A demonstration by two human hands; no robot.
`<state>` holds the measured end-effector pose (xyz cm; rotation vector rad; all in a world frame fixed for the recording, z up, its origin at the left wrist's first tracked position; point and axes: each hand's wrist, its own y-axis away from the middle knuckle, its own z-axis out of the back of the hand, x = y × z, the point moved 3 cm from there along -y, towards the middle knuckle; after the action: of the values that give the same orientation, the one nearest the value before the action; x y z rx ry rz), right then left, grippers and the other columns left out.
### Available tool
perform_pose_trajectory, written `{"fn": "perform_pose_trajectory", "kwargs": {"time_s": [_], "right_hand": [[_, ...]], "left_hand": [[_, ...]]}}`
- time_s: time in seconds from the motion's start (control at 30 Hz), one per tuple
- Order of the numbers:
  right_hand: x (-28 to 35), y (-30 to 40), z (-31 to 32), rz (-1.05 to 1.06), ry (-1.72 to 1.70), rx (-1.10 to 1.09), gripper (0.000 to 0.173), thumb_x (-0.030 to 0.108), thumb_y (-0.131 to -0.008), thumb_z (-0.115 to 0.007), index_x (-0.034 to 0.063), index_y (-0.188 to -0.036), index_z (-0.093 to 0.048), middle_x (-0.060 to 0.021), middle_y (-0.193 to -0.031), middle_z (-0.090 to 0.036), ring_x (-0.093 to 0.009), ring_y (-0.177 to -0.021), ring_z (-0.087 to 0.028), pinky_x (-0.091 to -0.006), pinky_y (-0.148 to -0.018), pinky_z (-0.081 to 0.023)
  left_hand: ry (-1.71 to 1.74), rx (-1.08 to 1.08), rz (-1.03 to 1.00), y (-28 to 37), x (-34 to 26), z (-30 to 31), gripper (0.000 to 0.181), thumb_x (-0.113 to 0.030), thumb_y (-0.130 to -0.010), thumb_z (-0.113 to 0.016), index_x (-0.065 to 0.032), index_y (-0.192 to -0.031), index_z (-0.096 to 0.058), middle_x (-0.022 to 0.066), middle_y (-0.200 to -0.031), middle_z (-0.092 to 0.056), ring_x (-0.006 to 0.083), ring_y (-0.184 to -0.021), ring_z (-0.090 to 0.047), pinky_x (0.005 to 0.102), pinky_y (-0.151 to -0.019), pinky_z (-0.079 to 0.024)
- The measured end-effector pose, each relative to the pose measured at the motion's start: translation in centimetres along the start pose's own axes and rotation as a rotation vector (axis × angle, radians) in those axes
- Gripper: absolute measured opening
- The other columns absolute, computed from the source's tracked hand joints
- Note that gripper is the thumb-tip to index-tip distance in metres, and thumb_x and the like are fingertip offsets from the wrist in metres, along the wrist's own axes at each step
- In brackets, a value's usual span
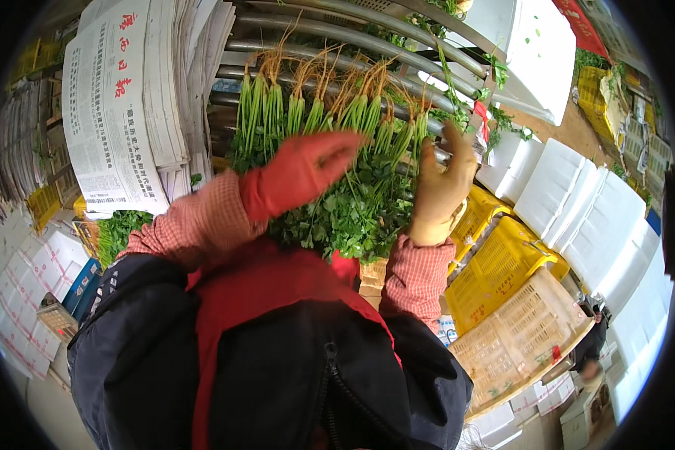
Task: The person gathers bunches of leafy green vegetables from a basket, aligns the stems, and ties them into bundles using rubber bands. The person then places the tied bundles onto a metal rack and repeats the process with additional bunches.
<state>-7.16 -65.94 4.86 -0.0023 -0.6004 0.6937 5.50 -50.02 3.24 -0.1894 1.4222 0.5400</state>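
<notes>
Bunches of coriander (349, 214) lie side by side on a rack of round metal bars (337, 35). Their tan roots point away from me and their leaves lie towards my body. My left hand (301, 175), in a red glove, is over the stems at the middle of the row. It is blurred, and I cannot make out whether its fingers pinch anything. At the right end of the row hovers my right hand (444, 177), in a pale yellow glove. Its thumb and fingers are spread, and nothing shows between them.
A thick stack of newspapers (112, 112) stands left of the coriander. To the right are yellow plastic crates (489, 275), a beige crate (526, 337) and white foam boxes (602, 219). A red tie (481, 119) hangs at the rack's right edge. Another person (590, 337) is at far right.
</notes>
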Motion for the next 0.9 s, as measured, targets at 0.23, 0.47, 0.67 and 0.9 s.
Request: {"fn": "perform_pose_trajectory", "kwargs": {"time_s": [0.23, 0.47, 0.67, 0.9], "right_hand": [[2.9, 7.0, -4.7, 0.244, 0.019, 0.444, 0.016, 0.019, -0.074, -0.068, 0.0089, -0.085, -0.063, -0.0106, -0.074, -0.06, -0.03, -0.067, -0.059, -0.0381, -0.061, -0.047], [0.0, 8.0, 4.8, -0.109, -0.541, 0.977, 0.007, 0.008, -0.074, -0.068, 0.0037, -0.077, -0.063, -0.009, -0.073, -0.061, -0.021, -0.065, -0.059, -0.0313, -0.057, -0.046], [-16.1, 6.7, 19.4, -0.77, -0.447, 0.219, 0.011, 0.004, -0.079, -0.06, -0.0009, -0.089, -0.061, -0.0061, -0.079, -0.061, -0.012, -0.066, -0.055, -0.0231, -0.062, -0.045], [-10.1, 0.9, 5.7, -0.382, -0.101, 0.19, 0.042, 0.023, -0.085, -0.062, 0.0063, -0.122, -0.055, -0.016, -0.109, -0.064, -0.023, -0.096, -0.063, -0.0326, -0.082, -0.05]], "left_hand": [[-0.062, 0.527, -0.327, -6.6, 0.7, -3.2, 0.034, -0.021, -0.09, -0.05, -0.0041, -0.12, -0.054, 0.0172, -0.12, -0.056, 0.0308, -0.114, -0.052, 0.0394, -0.1, -0.039], [-0.362, 0.525, -0.715, -5.7, 4.8, -5.8, 0.031, -0.016, -0.086, -0.058, -0.0036, -0.114, -0.056, 0.0144, -0.122, -0.055, 0.0278, -0.119, -0.048, 0.0442, -0.103, -0.035], [-0.503, 0.355, -0.776, -3.7, 3.5, -6.4, 0.031, -0.013, -0.081, -0.062, -0.002, -0.11, -0.058, 0.0132, -0.113, -0.057, 0.0264, -0.115, -0.051, 0.0426, -0.099, -0.039], [-0.572, -0.295, -0.185, -0.6, 1.0, -1.8, 0.024, -0.018, -0.077, -0.066, -0.0022, -0.093, -0.058, 0.0112, -0.082, -0.062, 0.0292, -0.07, -0.061, 0.035, -0.059, -0.05]]}}
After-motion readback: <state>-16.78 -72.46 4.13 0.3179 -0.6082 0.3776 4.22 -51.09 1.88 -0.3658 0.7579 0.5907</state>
